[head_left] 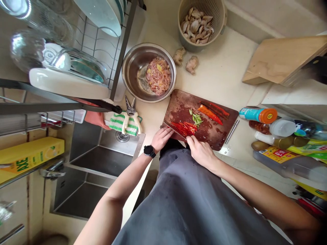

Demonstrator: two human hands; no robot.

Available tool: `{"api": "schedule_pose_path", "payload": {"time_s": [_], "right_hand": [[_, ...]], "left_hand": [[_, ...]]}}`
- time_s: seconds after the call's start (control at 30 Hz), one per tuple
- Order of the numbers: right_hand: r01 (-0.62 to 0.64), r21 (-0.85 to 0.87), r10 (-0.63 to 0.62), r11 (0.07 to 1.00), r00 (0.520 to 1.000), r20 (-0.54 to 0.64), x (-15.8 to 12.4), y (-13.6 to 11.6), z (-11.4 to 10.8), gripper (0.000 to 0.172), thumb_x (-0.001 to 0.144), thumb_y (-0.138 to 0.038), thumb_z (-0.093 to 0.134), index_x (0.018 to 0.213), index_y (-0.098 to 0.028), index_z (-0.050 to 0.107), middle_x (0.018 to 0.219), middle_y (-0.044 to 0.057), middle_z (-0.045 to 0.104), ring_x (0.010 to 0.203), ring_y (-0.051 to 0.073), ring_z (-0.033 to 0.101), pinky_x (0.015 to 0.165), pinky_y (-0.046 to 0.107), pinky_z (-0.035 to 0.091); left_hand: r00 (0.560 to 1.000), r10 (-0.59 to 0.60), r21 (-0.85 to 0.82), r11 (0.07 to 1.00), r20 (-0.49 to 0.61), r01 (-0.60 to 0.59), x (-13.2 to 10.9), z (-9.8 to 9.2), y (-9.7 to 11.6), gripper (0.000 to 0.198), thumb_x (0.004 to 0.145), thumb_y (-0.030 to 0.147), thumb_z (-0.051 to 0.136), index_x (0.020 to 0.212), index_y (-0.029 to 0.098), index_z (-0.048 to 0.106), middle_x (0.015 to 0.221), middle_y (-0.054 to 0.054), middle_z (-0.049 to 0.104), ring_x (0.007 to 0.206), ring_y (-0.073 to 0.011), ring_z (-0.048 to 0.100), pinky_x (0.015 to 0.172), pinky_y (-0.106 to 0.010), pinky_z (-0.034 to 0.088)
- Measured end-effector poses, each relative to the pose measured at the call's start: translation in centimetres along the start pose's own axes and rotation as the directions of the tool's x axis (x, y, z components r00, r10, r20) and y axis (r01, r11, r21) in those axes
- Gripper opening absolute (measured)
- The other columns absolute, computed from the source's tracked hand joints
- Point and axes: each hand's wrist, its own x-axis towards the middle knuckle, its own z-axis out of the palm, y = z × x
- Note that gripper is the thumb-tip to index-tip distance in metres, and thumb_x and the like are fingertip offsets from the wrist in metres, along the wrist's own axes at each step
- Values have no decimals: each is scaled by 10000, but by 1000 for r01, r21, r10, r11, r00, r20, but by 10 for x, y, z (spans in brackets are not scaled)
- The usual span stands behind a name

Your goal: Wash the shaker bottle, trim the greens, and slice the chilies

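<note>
Right hand (201,153) closed on a knife (173,130), blade set along red chilli strips (185,128) on a board (216,136); left hand (162,139), loosely curled and empty, braces just beside them, fingers clear of the edge for safe, even slicing.

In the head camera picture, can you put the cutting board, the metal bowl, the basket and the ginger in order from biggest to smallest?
1. cutting board
2. metal bowl and basket: they look about the same size, so I can't rank them
3. ginger
</note>
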Motion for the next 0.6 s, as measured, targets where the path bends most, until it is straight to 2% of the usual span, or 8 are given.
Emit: {"api": "schedule_pose_path", "payload": {"time_s": [0.23, 0.43, 0.6], "right_hand": [[36, -7, -36, 999, 999, -32, -4, -11, 0, 414, 1020, -103, 244, 1379, -165, 439, 1185, 161, 628, 880, 226, 721, 659, 276, 486], [32, 32, -31, 999, 999, -25, -5, -14, -2, 365, 1016, -89, 245, 1293, -163, 470, 1143, 153, 629, 886, 226, 718, 684, 276, 500], [21, 69, -20, 997, 1000, -5, 7, -18, -1, 340, 1019, -94, 223, 1219, -174, 487, 1114, 137, 632, 862, 239, 722, 672, 297, 514]], "left_hand": [[1000, 24, 8, 1000, 19, -24, 4, -2, 0, 209, 1036, 199, 486, 1078, 171, 688, 1008, -115, 719, 987, -219, 652, 842, -363, 551], [997, 72, 5, 997, 36, -72, 6, -4, -6, 186, 1029, 216, 511, 1052, 171, 691, 1001, -120, 723, 1013, -226, 661, 822, -359, 561], [997, 67, -4, 998, 38, -67, 4, -1, -11, 190, 1029, 227, 514, 1054, 179, 697, 984, -116, 723, 990, -222, 672, 812, -355, 566]]}}
